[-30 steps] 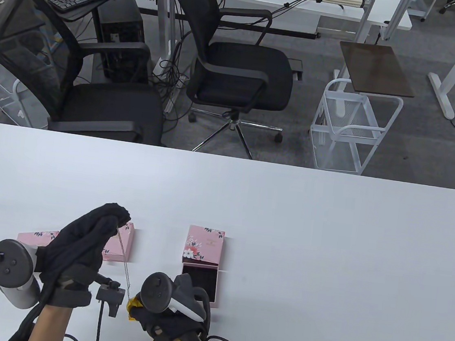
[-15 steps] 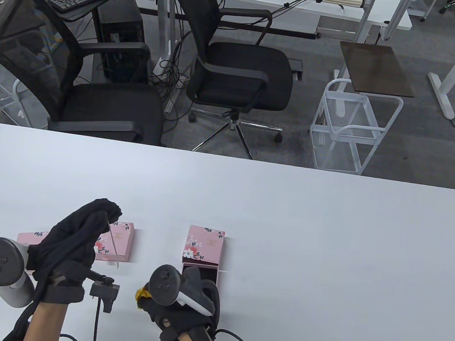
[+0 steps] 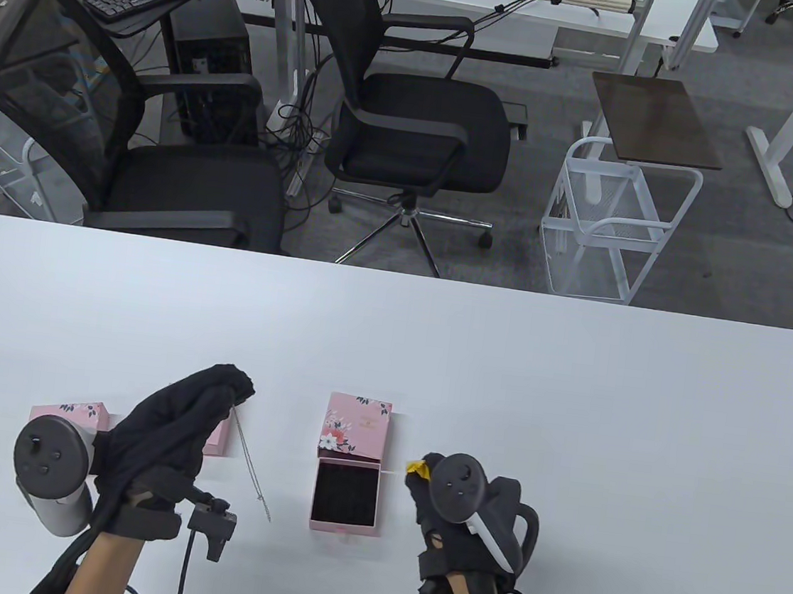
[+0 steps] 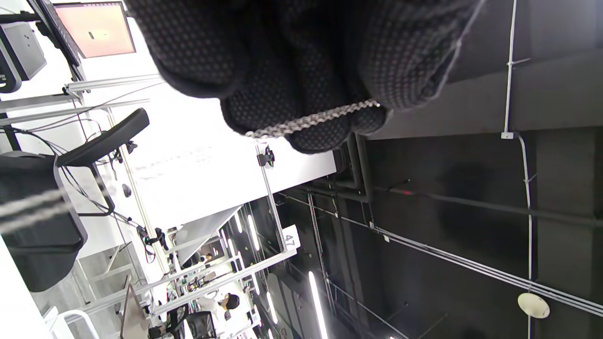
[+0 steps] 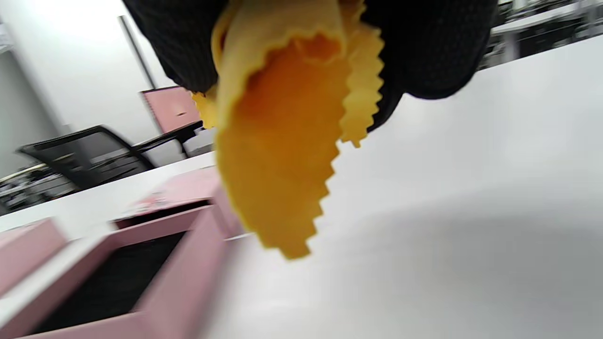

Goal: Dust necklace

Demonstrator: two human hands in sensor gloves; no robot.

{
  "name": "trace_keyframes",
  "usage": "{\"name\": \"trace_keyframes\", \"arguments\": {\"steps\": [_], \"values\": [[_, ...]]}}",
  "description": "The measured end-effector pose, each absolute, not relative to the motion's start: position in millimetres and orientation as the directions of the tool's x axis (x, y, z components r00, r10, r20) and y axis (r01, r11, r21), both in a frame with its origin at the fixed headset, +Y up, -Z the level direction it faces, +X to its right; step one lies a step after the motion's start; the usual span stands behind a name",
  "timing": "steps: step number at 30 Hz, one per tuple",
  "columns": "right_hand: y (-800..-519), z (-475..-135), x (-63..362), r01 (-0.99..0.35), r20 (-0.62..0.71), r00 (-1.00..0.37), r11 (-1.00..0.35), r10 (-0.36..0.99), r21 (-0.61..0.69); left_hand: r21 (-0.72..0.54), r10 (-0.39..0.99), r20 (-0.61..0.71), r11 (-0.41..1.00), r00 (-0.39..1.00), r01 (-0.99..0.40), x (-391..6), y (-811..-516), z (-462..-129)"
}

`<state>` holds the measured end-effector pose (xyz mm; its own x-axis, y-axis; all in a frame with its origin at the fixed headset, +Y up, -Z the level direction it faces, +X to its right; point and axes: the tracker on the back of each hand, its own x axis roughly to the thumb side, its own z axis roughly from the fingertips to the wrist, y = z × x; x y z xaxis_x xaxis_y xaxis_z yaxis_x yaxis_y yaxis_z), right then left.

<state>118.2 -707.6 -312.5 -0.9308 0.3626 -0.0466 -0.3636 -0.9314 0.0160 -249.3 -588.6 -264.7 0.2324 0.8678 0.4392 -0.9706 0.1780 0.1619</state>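
My left hand (image 3: pixel 201 407) is raised over the table and pinches one end of a thin silver necklace (image 3: pixel 250 465), which hangs down and to the right, its free end near the table. In the left wrist view the chain (image 4: pixel 311 120) runs across my gloved fingertips (image 4: pixel 264 110). My right hand (image 3: pixel 441 502) sits to the right of the open box and grips a yellow cloth (image 3: pixel 418 467); the right wrist view shows the cloth (image 5: pixel 278 155) with its zigzag edge hanging from my fingers. An open pink jewellery box (image 3: pixel 345 495) with black lining lies between the hands.
The box's flowered pink lid (image 3: pixel 354 427) lies just behind the open box. Another pink box (image 3: pixel 72 414) lies partly hidden under my left hand. The white table (image 3: pixel 569 417) stretches far and right. Two black office chairs (image 3: pixel 402 119) stand beyond its far edge.
My right hand has moved with the cloth from the necklace's lower end to the right side of the open box. My left hand has shifted right, and the chain now hangs free.
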Motion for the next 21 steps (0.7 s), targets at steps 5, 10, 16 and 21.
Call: {"name": "trace_keyframes", "arguments": {"steps": [5,10,16,21], "values": [[-731.9,-320.3,135.3,-0.262,-0.116,-0.962,-0.958,0.249,0.115,0.137,0.865,0.439,0.204,0.244,-0.969,-239.8,-590.8,-265.0],[-745.3,-323.9,130.9,-0.149,-0.121,-0.985,-0.961,0.123,0.234,0.135,0.862,0.439,0.215,0.253,-0.967,-237.4,-591.4,-265.0],[-750.6,-322.3,128.7,-0.127,-0.127,-0.988,-0.936,0.09,0.329,0.132,0.864,0.436,0.216,0.253,-0.967,-236.5,-591.9,-265.5],[-738.1,-316.9,132.7,-0.17,-0.125,-0.983,-0.931,0.136,0.322,0.133,0.864,0.435,0.217,0.254,-0.967,-236.6,-592.3,-265.9]]}}
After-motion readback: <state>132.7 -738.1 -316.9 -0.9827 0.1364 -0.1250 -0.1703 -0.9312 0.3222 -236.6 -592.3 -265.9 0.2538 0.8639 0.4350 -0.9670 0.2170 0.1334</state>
